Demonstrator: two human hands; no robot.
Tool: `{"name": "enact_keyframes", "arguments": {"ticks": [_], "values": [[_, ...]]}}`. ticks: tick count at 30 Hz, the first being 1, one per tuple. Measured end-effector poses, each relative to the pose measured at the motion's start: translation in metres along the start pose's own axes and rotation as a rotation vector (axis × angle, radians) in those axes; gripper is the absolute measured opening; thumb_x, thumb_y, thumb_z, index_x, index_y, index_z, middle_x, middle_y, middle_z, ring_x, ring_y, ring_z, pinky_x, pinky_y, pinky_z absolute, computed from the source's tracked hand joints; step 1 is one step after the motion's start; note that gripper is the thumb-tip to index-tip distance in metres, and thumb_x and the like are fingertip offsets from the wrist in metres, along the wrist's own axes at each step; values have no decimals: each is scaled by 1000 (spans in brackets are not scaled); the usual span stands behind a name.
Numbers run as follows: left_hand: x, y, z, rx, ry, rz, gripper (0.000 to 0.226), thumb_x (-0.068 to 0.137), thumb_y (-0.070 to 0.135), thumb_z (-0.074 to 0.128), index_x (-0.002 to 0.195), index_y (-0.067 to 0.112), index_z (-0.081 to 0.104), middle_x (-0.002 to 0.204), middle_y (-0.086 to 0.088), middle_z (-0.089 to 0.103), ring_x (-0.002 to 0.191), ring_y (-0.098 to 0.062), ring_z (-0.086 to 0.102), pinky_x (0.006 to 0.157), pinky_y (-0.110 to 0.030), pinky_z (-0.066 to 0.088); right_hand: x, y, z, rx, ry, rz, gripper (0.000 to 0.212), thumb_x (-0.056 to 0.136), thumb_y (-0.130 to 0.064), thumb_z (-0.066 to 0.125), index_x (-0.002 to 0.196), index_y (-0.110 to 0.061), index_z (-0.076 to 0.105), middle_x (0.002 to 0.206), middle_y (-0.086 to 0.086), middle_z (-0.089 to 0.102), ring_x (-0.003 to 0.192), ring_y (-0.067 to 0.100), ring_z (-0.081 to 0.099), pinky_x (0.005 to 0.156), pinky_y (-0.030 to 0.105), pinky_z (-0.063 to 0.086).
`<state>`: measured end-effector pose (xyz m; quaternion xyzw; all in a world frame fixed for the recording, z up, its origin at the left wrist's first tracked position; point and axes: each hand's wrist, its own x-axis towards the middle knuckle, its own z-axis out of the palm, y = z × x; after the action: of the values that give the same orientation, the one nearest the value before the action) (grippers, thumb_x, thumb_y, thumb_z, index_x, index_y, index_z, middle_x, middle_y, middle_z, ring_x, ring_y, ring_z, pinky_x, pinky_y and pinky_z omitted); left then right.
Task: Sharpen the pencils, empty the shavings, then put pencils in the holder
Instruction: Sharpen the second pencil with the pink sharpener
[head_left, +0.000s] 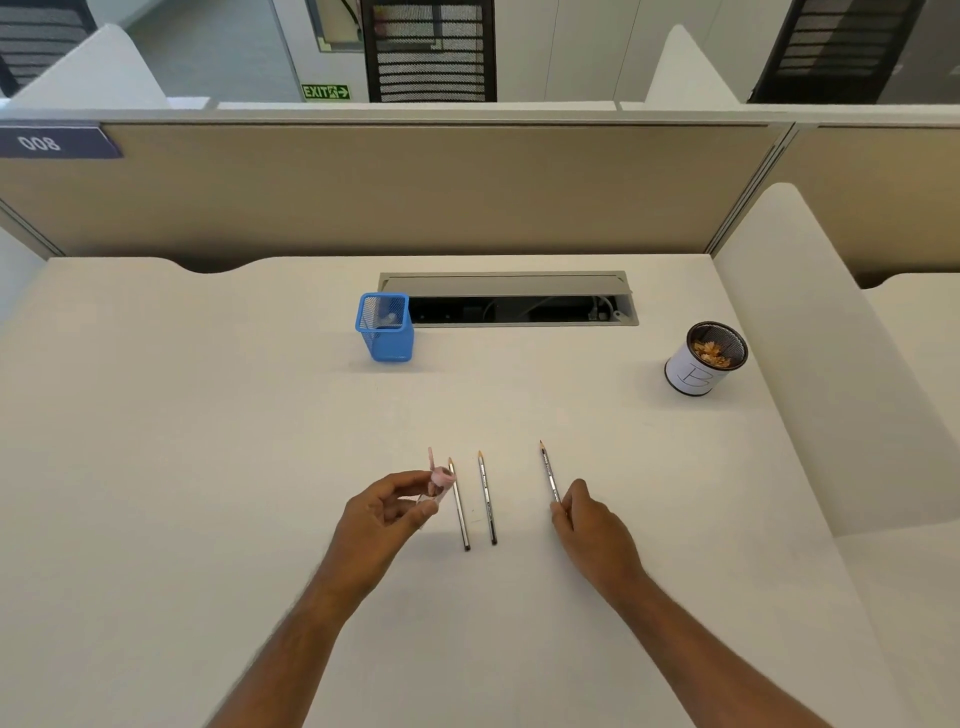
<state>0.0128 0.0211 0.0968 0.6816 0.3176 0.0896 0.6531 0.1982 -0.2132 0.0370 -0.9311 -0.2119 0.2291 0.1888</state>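
My left hand (387, 512) grips a small pink sharpener (439, 480) with a clear body, held just above the white desk (208, 415). Two pencils lie side by side to its right, one (459, 506) close to the sharpener and one (487, 499) a little further right, tips pointing away from me. My right hand (592, 525) pinches the lower end of a third pencil (548, 470), whose tip points away. A blue mesh pencil holder (387, 327) stands at the back centre. A round mesh cup (706, 358) wrapped in white paper holds shavings at the right.
An open cable tray (511, 304) is set into the desk behind the blue holder. A beige partition (415, 192) closes the back. A white side divider (831, 364) rises on the right. The desk's left half is bare.
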Motion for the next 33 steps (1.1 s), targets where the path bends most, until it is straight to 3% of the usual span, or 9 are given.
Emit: {"name": "enact_keyframes", "arguments": {"ticks": [3,8,11,14,17,22,33], "values": [[1,-1,0,-13,17,-16,33,101,21,83,121,47,79,127,13,84,107,-18,85,96,-34,62,6,-5,0,-58,-5,-7,26,111,-37,45,103,-13,44,86,7,71,77,36,66,66,40,49],[3,-3,1,-33,13,-22,35,100,15,84,118,45,80,124,10,85,105,-22,86,96,-37,62,11,-10,0,-148,-42,-44,17,111,-31,41,102,-18,35,92,15,71,73,36,55,63,39,37],[3,-1,1,-41,3,-12,30,97,26,85,119,46,80,125,12,85,106,-21,86,96,-37,62,13,-9,-1,-140,-72,-43,16,112,-30,41,104,-16,41,94,16,71,82,40,65,64,39,39],[1,0,1,-62,-6,-2,34,87,45,85,120,46,79,127,14,84,107,-19,85,95,-34,62,13,-8,-1,-130,-94,-28,20,112,-32,41,99,-18,35,97,17,72,82,39,63,65,39,39],[1,-1,1,-54,-3,1,33,89,43,85,122,45,79,127,14,84,107,-19,85,96,-36,62,13,-8,-3,-82,-104,19,25,111,-37,44,99,-16,38,98,14,71,87,38,66,69,41,46],[0,-5,-1,-27,6,-18,33,101,20,83,118,48,79,126,13,84,107,-19,85,94,-35,63,10,-3,-4,-2,-108,49,35,107,-47,51,96,-15,41,80,-4,58,79,30,60,67,37,45],[-4,-13,0,-31,-11,-30,40,101,15,82,119,50,77,127,15,83,106,-21,86,83,-22,67,-20,12,6,103,-30,25,35,104,-47,59,89,-20,41,61,-7,48,57,15,47,58,35,40]]}}
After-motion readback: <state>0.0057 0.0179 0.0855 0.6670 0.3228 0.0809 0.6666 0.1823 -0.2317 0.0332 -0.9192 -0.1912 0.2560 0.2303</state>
